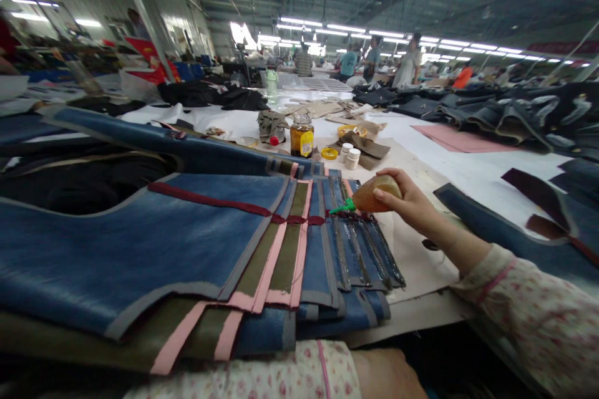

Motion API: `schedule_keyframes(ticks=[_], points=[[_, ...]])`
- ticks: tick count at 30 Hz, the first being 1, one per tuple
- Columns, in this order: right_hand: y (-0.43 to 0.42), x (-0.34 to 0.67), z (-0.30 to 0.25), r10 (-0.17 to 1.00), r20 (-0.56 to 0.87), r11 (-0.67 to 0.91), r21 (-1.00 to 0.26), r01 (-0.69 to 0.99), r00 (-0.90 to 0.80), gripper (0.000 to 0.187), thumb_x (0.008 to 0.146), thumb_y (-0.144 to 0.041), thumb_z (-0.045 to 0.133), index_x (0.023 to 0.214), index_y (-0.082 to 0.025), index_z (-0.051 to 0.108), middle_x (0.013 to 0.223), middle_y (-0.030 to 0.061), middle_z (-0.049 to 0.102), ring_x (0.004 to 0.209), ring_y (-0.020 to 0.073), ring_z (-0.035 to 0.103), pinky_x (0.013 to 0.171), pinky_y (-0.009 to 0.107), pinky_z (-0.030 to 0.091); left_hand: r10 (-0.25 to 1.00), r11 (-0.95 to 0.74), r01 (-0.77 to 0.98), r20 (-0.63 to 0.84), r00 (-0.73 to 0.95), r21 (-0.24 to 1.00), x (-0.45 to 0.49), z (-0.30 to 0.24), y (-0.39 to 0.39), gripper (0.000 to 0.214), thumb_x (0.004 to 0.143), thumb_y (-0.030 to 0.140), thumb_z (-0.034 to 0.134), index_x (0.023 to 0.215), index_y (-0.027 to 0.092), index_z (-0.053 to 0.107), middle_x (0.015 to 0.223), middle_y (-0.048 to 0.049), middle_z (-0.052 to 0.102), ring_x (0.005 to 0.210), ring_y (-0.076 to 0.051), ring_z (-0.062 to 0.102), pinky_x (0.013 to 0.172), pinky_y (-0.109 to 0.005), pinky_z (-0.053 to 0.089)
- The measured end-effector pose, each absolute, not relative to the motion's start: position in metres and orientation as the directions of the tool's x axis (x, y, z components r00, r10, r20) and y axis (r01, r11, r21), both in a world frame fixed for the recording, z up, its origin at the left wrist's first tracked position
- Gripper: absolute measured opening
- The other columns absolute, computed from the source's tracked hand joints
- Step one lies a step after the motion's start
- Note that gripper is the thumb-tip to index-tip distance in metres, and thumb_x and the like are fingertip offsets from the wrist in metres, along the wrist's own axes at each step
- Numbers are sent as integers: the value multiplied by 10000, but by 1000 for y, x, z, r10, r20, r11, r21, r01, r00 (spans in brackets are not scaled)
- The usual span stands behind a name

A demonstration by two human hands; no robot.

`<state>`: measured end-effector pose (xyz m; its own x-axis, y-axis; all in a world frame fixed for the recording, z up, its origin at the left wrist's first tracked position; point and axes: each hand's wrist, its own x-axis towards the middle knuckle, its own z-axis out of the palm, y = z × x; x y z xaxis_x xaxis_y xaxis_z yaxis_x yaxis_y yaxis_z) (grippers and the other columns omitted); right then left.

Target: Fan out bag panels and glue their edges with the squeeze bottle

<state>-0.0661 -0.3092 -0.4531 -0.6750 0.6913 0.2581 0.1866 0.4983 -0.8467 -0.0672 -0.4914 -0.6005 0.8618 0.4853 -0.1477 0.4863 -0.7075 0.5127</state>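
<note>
My right hand (407, 199) is wrapped round a squeeze bottle (374, 194) with amber-brown contents. Its green nozzle (343, 206) points left and down at overlapped leather-like strips (360, 249), whose edges shine with a wet-looking coat. Left of these, blue and olive pieces (287, 243) with grey and pink borders lie fanned out in layers. A dark red strip (206, 199) runs across them. At the bottom edge is my left hand (388, 375), seen only from the wrist and back, below the table's front edge; its fingers are out of sight.
Behind the stack stand a jar of dark liquid (302, 137) with a yellow label, a yellow lid (329, 153) and two small white bottles (352, 159). A pink sheet (461, 138) and dark garment pieces (505, 115) lie at the right. Several people are in the background.
</note>
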Motion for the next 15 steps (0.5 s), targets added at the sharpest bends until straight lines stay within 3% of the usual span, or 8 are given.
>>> schedule_keyframes(ticks=[6,9,12,15], points=[[-304,-70,-448,688,232,479,-857,191,-687,558,707,-596,686,1096,-250,489,1030,56,599,974,255,583,869,433,489,545,-704,453,7,838,547,-60,-634,-487,320,661,94,590,397,166,426,489,2,558,381,-99,443,363,-230,223],[-298,-76,-452,685,204,467,-860,206,-700,550,712,-592,684,1099,-250,495,1029,60,613,968,260,589,866,447,486,540,-712,462,-9,842,528,-58,-637,-485,336,681,99,589,399,169,420,510,5,574,385,-93,440,361,-233,242],[-286,-87,-458,707,242,474,-859,191,-664,535,707,-567,698,1088,-248,502,1020,52,616,960,257,588,861,440,483,538,-724,481,-32,842,495,-60,-631,-485,300,744,132,608,476,170,479,544,12,584,421,-80,449,400,-218,318],[-278,-95,-457,714,271,483,-858,175,-645,545,692,-553,714,1079,-231,508,992,48,612,934,245,586,854,427,484,548,-736,501,-35,836,455,-66,-618,-489,223,850,260,593,656,153,568,627,11,592,536,-72,504,534,-213,445]])
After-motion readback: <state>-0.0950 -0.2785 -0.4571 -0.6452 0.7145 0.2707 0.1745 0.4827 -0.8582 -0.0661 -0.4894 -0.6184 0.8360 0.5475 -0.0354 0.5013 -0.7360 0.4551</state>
